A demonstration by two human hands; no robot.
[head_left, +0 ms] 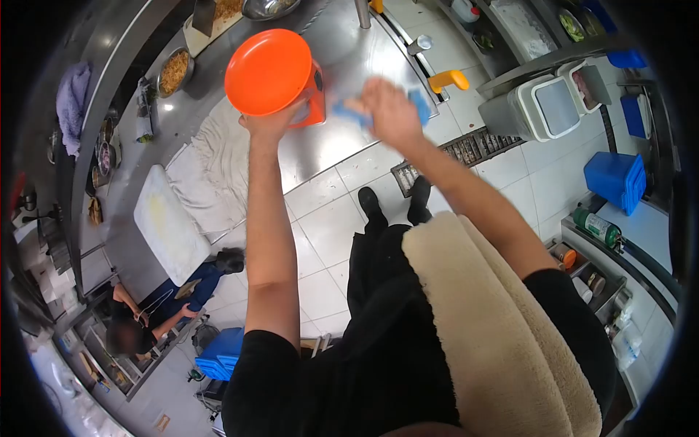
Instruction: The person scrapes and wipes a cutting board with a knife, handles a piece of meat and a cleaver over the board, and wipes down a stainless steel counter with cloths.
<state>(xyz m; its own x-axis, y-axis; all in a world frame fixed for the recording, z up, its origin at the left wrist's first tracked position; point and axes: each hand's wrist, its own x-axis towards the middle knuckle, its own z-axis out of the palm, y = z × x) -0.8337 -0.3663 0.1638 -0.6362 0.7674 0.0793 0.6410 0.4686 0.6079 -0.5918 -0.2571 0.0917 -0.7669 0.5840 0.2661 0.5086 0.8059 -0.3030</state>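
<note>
An orange kitchen scale with a round orange pan stands on the steel counter. My left hand is at the pan's near edge, its fingers closed against the scale just below the pan; part of the grip is hidden. To the right, my right hand is closed on a blue cloth, over the counter near its right edge. That hand and the cloth are smeared by motion. Left of the scale, a crumpled white cloth lies on the counter.
A white cutting board lies at the counter's left end. A bowl of shredded food sits farther back. A yellow handle sticks out beyond the right edge. White bins stand at right. Another person is at lower left.
</note>
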